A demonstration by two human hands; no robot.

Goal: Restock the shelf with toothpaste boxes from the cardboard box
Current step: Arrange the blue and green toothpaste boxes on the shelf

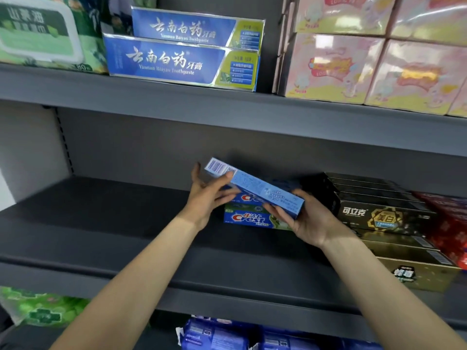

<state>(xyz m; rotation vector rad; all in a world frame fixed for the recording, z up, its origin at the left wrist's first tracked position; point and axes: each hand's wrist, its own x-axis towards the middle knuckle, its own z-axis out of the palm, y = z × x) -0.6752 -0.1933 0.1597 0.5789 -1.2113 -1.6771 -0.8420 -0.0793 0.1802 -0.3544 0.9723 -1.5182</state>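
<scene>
A light blue toothpaste box point(255, 188) with a barcode at its left end hangs tilted above the middle shelf point(113, 223). My left hand point(207, 195) holds its left end with thumb and fingers around it. My right hand point(308, 215) grips its right end from below. Just behind and under it, two Crest toothpaste boxes point(250, 218) lie stacked on the shelf. The cardboard box is out of view.
Black and gold toothpaste boxes point(379, 213) are stacked right of the Crest boxes, red ones point(452, 223) beyond. The upper shelf holds two blue Yunnan Baiyao boxes point(177, 59), a green wipes pack point(43, 34) and pink packages point(353, 66). Blue packs point(217, 334) sit on the lower shelf.
</scene>
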